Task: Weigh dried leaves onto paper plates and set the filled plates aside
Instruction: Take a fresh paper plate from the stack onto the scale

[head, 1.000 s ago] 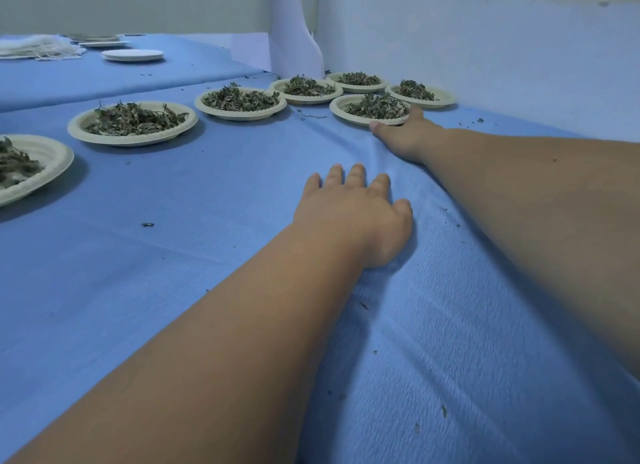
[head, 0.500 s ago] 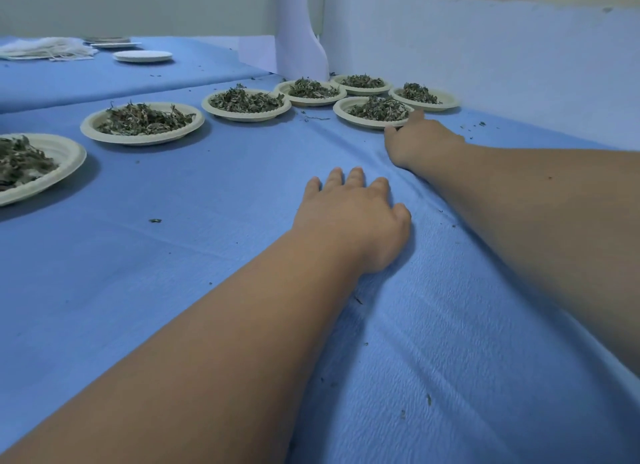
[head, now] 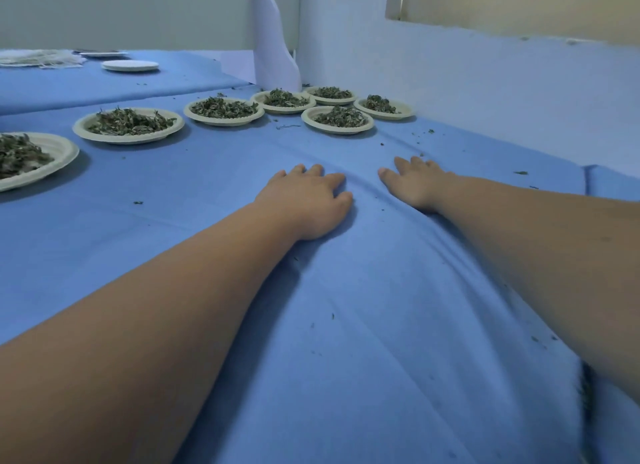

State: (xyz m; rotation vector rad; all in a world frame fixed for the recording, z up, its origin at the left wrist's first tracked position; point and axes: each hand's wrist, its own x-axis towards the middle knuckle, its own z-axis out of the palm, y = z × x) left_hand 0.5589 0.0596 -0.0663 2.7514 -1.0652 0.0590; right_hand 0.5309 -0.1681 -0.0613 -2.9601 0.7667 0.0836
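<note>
Spread flat on cloth (head: 381, 325): left hand (head: 304, 203), right hand (head: 415, 183); seven plates (head: 337, 131) hold dried leaves (head: 128, 122).

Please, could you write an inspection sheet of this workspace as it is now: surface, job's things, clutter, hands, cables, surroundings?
Surface: blue cloth, wrinkled between the hands.
Job's things: seven cream paper plates, each filled with dried green leaves, along the far side; one white round plate, seemingly empty, farther back.
Clutter: loose leaf crumbs on the cloth; white mesh pile at far left.
Hands: left hand and right hand lie flat on the cloth, holding nothing.
Cables: nothing seen.
Surroundings: pale blue wall; white paper sheet standing in the corner.
</note>
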